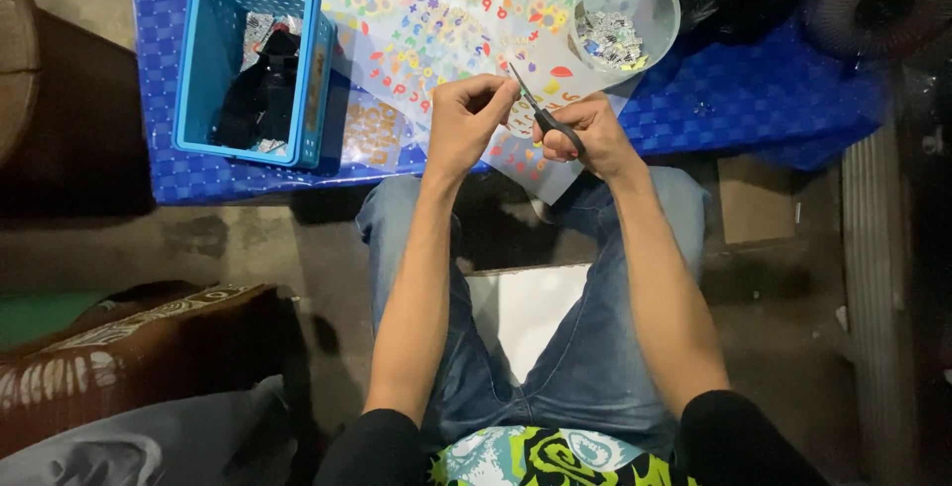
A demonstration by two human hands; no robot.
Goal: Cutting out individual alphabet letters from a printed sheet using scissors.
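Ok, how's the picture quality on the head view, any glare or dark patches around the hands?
Head view: the left hand, the right hand and the scissors are evenly lit and fairly sharp; slight sheen on the sticker sheet; the floor and the frame edges fall into deep shadow; the corners bend a little.

Blue chequered table cover (754,99); light blue perforated basket (248,64) near its left edge, holding black items. White sticker sheets (416,10) printed with multicoloured letters and numerals. Translucent bowl (627,15) of silvery scraps. Black-handled scissors (543,114). Blue denim jeans (585,367); green, black and white patterned shirt (540,456).
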